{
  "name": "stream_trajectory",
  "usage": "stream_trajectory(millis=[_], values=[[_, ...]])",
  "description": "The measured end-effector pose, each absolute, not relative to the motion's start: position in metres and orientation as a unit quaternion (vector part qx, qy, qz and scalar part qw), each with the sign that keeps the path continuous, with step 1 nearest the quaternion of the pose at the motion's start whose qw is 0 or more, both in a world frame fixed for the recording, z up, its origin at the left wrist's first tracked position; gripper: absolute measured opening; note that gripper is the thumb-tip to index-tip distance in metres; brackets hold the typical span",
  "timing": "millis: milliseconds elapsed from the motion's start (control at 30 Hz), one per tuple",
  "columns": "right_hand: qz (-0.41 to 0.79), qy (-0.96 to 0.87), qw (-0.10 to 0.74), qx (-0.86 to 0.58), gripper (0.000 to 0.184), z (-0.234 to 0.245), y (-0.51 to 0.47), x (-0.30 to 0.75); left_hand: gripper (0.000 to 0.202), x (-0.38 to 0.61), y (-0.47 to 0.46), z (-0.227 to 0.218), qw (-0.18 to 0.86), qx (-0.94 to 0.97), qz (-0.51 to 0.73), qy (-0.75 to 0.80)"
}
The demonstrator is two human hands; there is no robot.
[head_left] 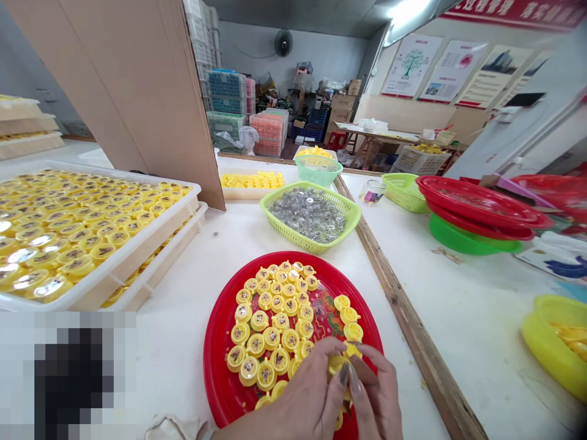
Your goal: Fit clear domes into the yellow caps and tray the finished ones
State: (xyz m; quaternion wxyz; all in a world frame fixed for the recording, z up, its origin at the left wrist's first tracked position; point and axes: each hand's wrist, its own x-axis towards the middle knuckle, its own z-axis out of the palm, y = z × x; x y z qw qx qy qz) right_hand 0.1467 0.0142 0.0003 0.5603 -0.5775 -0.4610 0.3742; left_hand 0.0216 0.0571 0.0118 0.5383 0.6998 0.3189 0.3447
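My left hand [308, 385] and my right hand [381, 391] meet over the lower right of a round red tray [214, 354]. Thumbs and fingertips of both are closed around a small yellow round plastic piece [337, 363], mostly covered by the fingers. To the left of my hands, many yellow round pieces [271, 337] with little printed animal pictures lie in rows on the tray. A short column of yellow pieces without visible pictures [349, 315] runs along the tray's right side, partly behind my fingers.
Beyond the tray stands a green basket [316, 246] of small clear parts. Stacked white trays [183, 211] of yellow pieces are at left by a cardboard sheet [123, 79]. A wooden strip [394, 293] runs along the right; a yellow bowl [541, 342] lies beyond it.
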Motion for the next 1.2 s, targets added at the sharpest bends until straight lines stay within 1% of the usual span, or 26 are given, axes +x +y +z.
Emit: stream_trajectory(millis=[100,167,233,300,367,433,533,633,733,867,933,1067,1200], values=[[0.362,-0.570,0.485,-0.556,0.037,0.009,0.053,0.181,0.045,0.018,0.071,0.014,0.524,0.684,0.339,0.377],[0.279,-0.637,0.420,-0.583,0.034,0.010,0.090,0.203,0.048,0.014,0.083,0.015,0.488,0.660,0.377,0.429],[0.110,-0.711,0.304,-0.625,0.028,0.007,0.128,0.217,0.045,0.010,0.094,0.014,0.432,0.631,0.442,0.470],[0.062,-0.736,0.252,-0.625,0.020,0.000,0.159,0.221,0.039,0.005,0.104,0.012,0.375,0.609,0.500,0.488],[0.039,-0.758,0.214,-0.615,0.013,-0.009,0.180,0.217,0.035,0.002,0.110,0.010,0.342,0.602,0.529,0.491],[0.011,-0.776,0.180,-0.604,0.012,-0.017,0.191,0.210,0.033,0.000,0.112,0.008,0.330,0.600,0.533,0.497],[-0.040,-0.784,0.148,-0.601,0.017,-0.018,0.193,0.205,0.034,0.000,0.111,0.008,0.329,0.602,0.523,0.506],[-0.094,-0.783,0.135,-0.600,0.021,-0.009,0.185,0.208,0.034,0.000,0.109,0.010,0.333,0.601,0.522,0.506],[-0.127,-0.812,0.102,-0.560,0.025,0.003,0.171,0.208,0.032,0.000,0.110,0.011,0.333,0.603,0.524,0.500],[-0.146,-0.870,0.029,-0.469,0.025,0.008,0.155,0.200,0.032,0.002,0.112,0.011,0.320,0.611,0.530,0.492],[-0.157,-0.885,0.006,-0.438,0.025,0.005,0.151,0.195,0.032,0.003,0.112,0.011,0.314,0.612,0.535,0.491],[-0.170,-0.900,-0.021,-0.401,0.022,-0.003,0.151,0.190,0.032,0.003,0.112,0.011,0.313,0.610,0.535,0.493],[-0.168,-0.902,-0.027,-0.397,0.019,-0.014,0.153,0.186,0.033,0.003,0.112,0.009,0.311,0.613,0.534,0.492]])
